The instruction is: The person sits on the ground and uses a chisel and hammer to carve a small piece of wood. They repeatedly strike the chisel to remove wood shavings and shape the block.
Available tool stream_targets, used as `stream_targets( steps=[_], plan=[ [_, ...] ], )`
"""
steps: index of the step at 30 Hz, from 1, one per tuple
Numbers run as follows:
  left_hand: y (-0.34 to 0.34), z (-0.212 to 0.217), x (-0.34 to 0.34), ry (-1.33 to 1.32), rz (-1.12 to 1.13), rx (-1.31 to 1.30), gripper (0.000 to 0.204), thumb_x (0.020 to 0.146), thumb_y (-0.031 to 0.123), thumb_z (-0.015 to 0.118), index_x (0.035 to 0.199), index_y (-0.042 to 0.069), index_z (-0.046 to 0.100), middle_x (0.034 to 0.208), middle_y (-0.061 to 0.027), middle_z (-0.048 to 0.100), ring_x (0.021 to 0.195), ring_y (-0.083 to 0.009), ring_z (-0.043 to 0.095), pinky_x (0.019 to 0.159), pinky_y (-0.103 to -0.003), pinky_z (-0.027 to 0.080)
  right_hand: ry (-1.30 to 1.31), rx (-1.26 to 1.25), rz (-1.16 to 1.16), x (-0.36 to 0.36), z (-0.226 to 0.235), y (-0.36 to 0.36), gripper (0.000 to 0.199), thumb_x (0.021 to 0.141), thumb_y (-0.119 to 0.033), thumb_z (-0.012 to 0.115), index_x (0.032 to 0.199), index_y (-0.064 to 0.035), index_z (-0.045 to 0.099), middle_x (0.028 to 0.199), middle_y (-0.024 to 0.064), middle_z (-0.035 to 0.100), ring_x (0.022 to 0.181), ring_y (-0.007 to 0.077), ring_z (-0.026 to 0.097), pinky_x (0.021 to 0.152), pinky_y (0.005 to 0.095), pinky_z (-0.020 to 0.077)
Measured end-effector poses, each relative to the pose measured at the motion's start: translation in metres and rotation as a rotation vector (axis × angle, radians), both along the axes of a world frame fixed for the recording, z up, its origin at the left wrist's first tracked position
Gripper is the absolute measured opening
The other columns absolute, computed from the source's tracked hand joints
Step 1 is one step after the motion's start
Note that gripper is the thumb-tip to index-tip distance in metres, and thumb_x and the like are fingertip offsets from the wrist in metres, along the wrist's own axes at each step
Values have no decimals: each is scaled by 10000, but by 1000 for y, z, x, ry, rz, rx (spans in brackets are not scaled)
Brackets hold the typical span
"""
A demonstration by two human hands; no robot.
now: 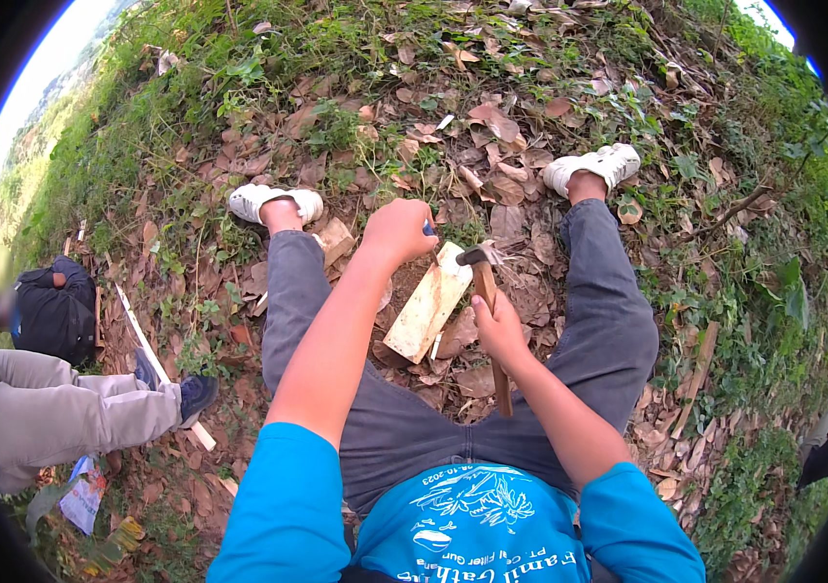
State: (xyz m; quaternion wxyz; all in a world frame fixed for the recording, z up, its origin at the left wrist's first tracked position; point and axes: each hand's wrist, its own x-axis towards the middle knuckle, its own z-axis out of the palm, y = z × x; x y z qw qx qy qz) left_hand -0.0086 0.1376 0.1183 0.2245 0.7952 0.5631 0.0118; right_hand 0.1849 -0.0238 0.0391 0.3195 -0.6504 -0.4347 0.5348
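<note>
A pale wooden block (421, 316) lies on the leaf litter between my legs, with a darker streak along its upper face. My left hand (397, 233) is closed round a blue-handled tool (429, 228) at the block's far end. A thin shaft points down from it toward the wood; the fingers hide most of the handle, so its exact kind is unclear. My right hand (499, 327) grips the wooden handle of a hammer (485, 277). The hammer's dark head is beside the far right corner of the block, close to the tool.
Another wood piece (336, 240) lies by my left shoe (273, 203). To the left another person in light trousers (45, 403) sits near a black backpack (54, 306) and a long pale strip of wood (147, 340). A plank (695, 379) lies right of my leg. Grass and dry leaves cover the sloping ground.
</note>
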Motion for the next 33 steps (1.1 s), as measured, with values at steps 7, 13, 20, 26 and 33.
stream_targets(
  steps=[7, 13, 20, 26, 33],
  plan=[
    [22, 3, 50, 624, -198, -249, 369, 791, 165, 756, 1142, 53, 726, 1135, -157, 751, 1081, -327, 724, 903, -445, 599, -88, -117, 184, -20, -110, -18, 292, 1057, -288, 529, 1206, -38, 553, 734, 47, 561, 534, 133, 551, 475, 336, 469],
    [-25, -6, 17, 539, -136, -189, 328, 841, 181, 734, 1147, 67, 695, 1072, -170, 751, 1017, -357, 728, 851, -467, 594, 150, -380, 174, -10, -76, -9, 352, 1069, -290, 508, 1338, -66, 470, 751, 22, 548, 513, 118, 524, 428, 303, 452],
    [-131, -75, -28, 220, 248, -207, 311, 980, 206, 610, 1256, 110, 504, 978, -202, 729, 915, -423, 722, 761, -565, 560, 129, -318, 183, -12, -77, -7, 300, 1071, -273, 500, 1300, -80, 482, 732, 18, 535, 483, 120, 507, 424, 308, 444],
    [-175, -136, -12, 42, 438, -176, 374, 987, 200, 601, 1278, 46, 423, 994, -296, 693, 926, -487, 695, 806, -598, 545, 162, -336, 158, -11, -78, -5, 271, 1079, -280, 483, 1275, -92, 490, 716, 13, 504, 469, 119, 490, 418, 309, 440],
    [-172, -142, -25, 159, 450, -122, 317, 993, 258, 611, 1186, 39, 487, 1026, -244, 697, 932, -449, 705, 773, -564, 561, 168, -418, 127, -14, -70, -9, 317, 1083, -298, 490, 1343, -117, 492, 709, 0, 492, 480, 104, 485, 416, 289, 435]
  ],
)
